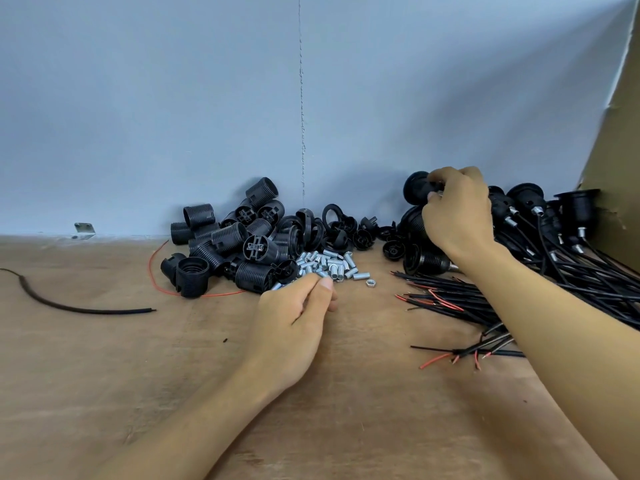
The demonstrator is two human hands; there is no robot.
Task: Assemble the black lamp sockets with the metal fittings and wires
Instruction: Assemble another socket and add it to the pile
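While right hand (pixel 457 213) grips assembled socket (pixel 416 188), fingers curled round its neck, over bench's (pixel 104 375) back right corner, left hand (pixel 294 317) pinches metal fitting (pixel 276 286), thumb pressed to fingertips, at near side of fittings heap (pixel 329 265). Loose socket shells (pixel 221 244) piled along back edge, mid-bench; rings and caps (pixel 339 226) just right of them. Wired sockets (pixel 540 216) stacked against cardboard (pixel 613 168) at right edge, black-red leads (pixel 450 299) fanning toward bench middle. Stray black cable (pixel 69 306) near left edge.
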